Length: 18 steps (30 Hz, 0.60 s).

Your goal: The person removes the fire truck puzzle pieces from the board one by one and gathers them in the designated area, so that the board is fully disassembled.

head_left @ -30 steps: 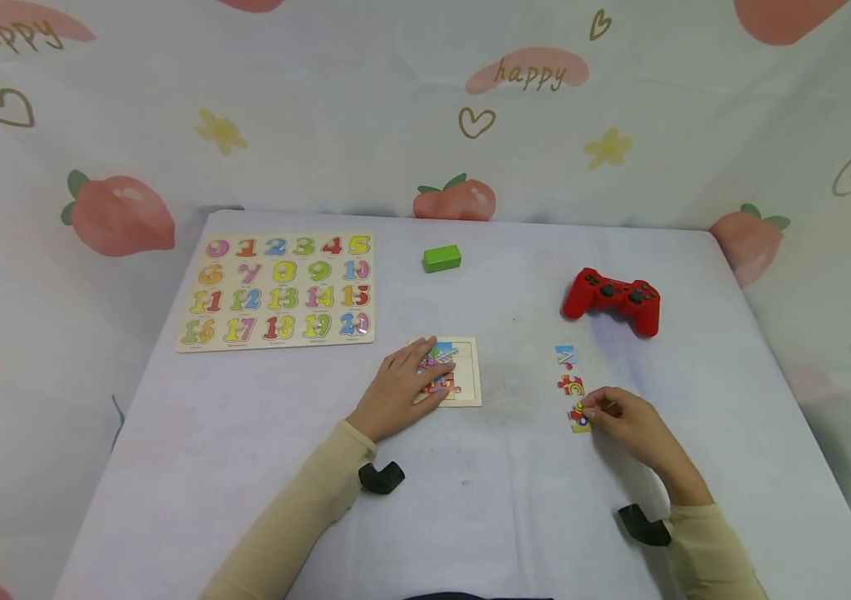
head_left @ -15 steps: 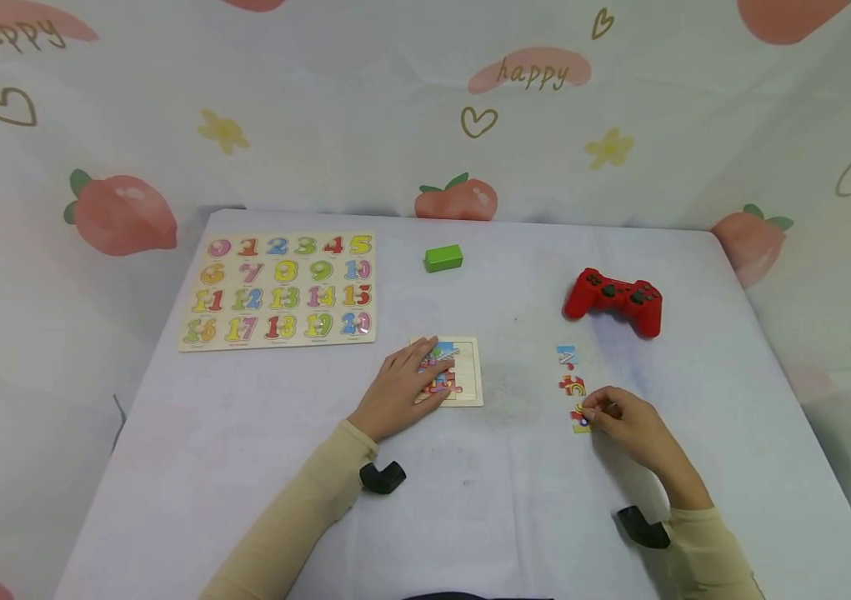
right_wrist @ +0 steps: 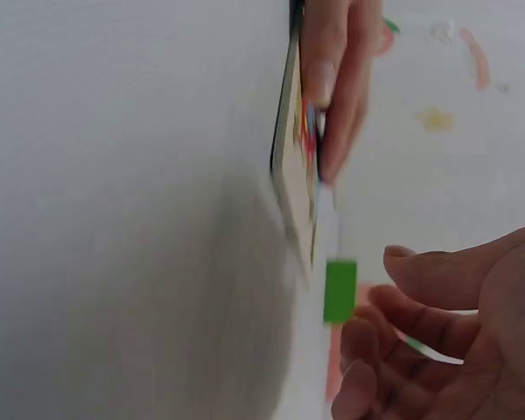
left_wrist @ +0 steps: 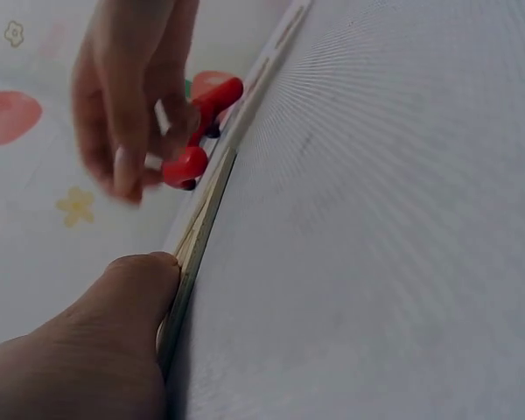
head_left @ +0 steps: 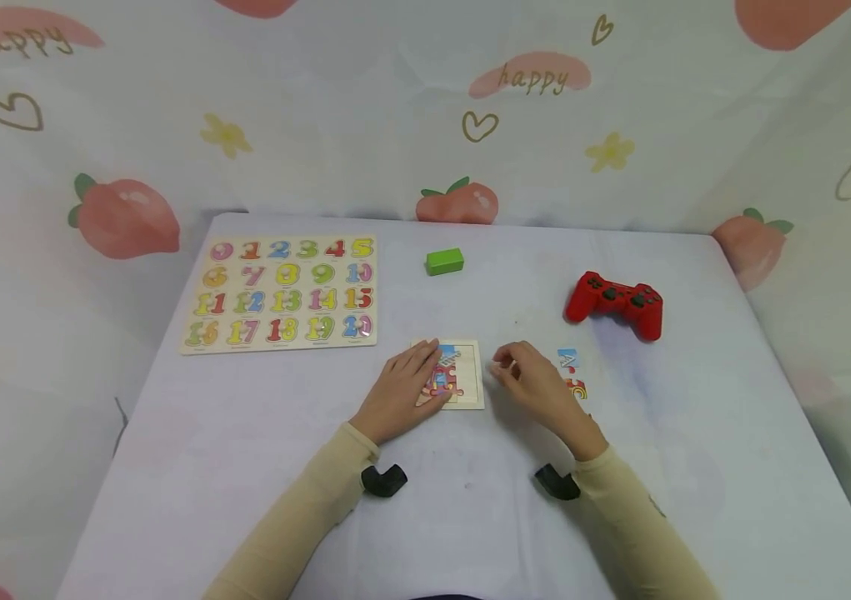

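In the head view my left hand [head_left: 400, 387] lies with extended fingers over the left part of a small wooden jigsaw tray [head_left: 478, 375]. Colourful joined pieces [head_left: 449, 371] show beside its fingers. The left wrist view has the left thumb [left_wrist: 140, 289] against the tray's edge. Just right of the tray, my right hand [head_left: 538, 392] hovers above the table. Its fingers are loosely bent, and the right wrist view shows a gap between thumb and fingers with nothing seen in it. Loose jigsaw pieces, one blue [head_left: 568, 358] and one red and yellow [head_left: 578, 388], lie behind that hand; its wrist mostly covers a third spot.
A number puzzle board [head_left: 279, 292] lies at the back left. At the back middle stands a green block [head_left: 444, 262]. A red game controller [head_left: 614, 305] rests at the back right, near the loose pieces. Patterned cloth hangs behind the table.
My right hand has left the lowest loose piece and moved left, close to the tray. The left hand has stayed on the tray. The view has shifted slightly.
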Motion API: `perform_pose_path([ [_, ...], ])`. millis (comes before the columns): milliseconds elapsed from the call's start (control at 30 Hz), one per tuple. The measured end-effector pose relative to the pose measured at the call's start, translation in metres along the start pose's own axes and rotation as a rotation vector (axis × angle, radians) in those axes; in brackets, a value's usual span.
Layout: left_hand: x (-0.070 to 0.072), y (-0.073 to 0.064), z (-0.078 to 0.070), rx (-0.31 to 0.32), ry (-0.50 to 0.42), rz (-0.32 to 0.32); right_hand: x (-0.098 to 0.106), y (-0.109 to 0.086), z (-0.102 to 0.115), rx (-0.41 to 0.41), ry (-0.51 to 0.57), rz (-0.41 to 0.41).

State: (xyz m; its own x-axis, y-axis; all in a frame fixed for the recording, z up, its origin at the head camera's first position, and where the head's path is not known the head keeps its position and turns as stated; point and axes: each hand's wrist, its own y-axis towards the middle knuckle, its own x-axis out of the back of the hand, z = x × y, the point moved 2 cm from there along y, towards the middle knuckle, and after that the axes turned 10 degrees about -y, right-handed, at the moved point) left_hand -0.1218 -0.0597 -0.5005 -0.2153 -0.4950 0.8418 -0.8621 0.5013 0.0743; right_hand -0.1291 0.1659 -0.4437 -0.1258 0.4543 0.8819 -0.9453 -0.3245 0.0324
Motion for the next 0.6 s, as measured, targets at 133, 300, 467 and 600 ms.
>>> perform_pose_path([
  [133, -0.002, 0.000, 0.002, -0.025, -0.006, -0.038, -0.021, 0.025, 0.018, -0.005, -0.085, 0.106],
  [300, -0.005, 0.000, 0.003, -0.061, 0.018, -0.103, -0.033, 0.038, 0.031, -0.030, -0.172, 0.125],
  [467, -0.004, -0.001, 0.003, -0.040, 0.044, -0.118, -0.033, 0.041, 0.038, -0.063, -0.158, 0.112],
  [600, -0.003, -0.001, 0.003, 0.004, 0.064, -0.114, -0.032, 0.043, 0.042, -0.086, -0.152, 0.126],
])
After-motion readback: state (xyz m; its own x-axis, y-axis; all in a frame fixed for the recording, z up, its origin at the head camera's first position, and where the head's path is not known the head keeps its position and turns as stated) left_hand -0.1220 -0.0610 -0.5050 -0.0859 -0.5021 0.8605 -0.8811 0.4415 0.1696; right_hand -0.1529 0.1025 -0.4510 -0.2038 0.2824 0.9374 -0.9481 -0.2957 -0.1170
